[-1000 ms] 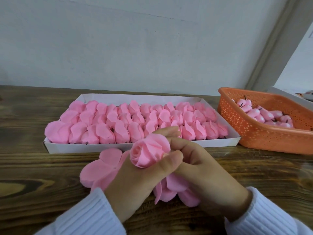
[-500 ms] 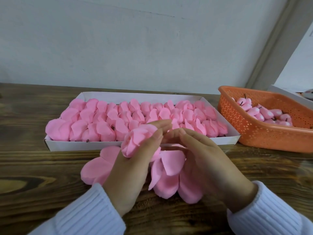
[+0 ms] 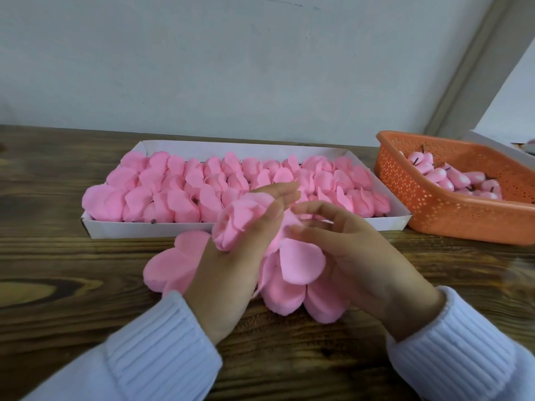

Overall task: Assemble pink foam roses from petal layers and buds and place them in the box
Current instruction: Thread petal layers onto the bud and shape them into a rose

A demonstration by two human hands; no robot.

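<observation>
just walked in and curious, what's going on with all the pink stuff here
A person is putting together pink foam roses at a wooden table. The left hand holds a rolled rose while the right hand, fingers loose, works at the flat petal layers under it. The white box behind is nearly full of roses, and an orange basket on the right holds buds.

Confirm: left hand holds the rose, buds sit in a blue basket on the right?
Not quite. In the head view the basket is orange, not blue. The rest stands: the left hand holds the rose, and the buds sit in the basket on the right.
</observation>
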